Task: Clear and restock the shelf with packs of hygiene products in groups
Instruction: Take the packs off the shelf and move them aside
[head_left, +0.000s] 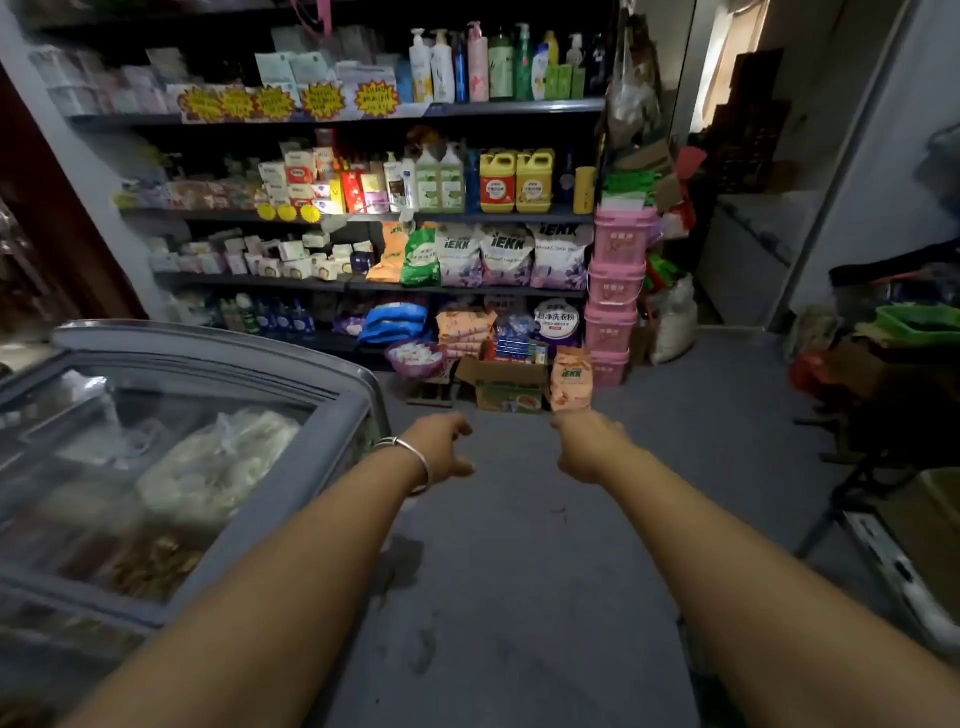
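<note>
Dim shop corner, grey floor (519, 545) running up to dark shelves (363, 283) along the back wall.

Far left: chest freezer (332, 415) with a curved glass lid, bagged food lying inside. Its corner is sitting just beside the person's left forearm.

Left hand (441, 449) is reaching forward over the floor, bracelet (410, 457) on the wrist. Fingers loosely curled and part open, gripping nothing.

Behind and above it, the packs of hygiene products (249, 260) are sitting in small pale stacks on the left half of the shelves, well apart from both hands. Labels too blurred to read.

Right hand (587, 447) is stretching out level with the left, fingers slack and half open, also gripping nothing.

Beyond it, on the floor against the shelf foot: an open cardboard box (506, 384) and an orange bag (571, 376) standing upright. Further right, a stack of pink tubs (615, 291), then clutter by the doorway.

Judgement: restocking is not yet under way; the person appears to be approaching.

Risks: the box and bag are crowding the foot of the shelves, so a step in could trip or topple them. Loose stacks could slide off if packs are pulled singly. The freezer corner could catch the left elbow.
</note>
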